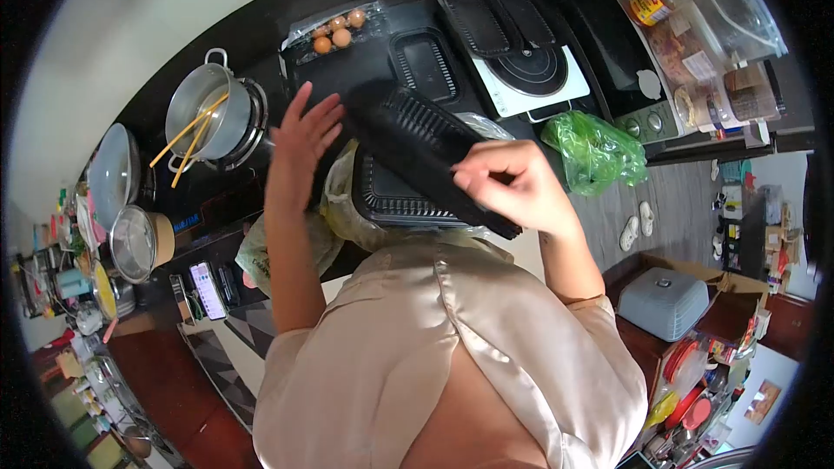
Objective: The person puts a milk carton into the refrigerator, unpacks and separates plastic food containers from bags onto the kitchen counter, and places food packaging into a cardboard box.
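My right hand pinches the lower right end of a black plastic tray, which hangs tilted and slightly blurred in front of me. Beyond the tray's other end, my left hand is raised with its fingers spread, holding nothing. Under the lifted tray, a stack of black ribbed trays sits in a clear plastic bag. Another black tray lies on the dark counter beyond, beside a clear carton with several brown eggs.
A pot with chopsticks stands on a burner at the left. At the right are a white induction cooker bearing black trays, a green bag and a microwave. A phone lies at lower left.
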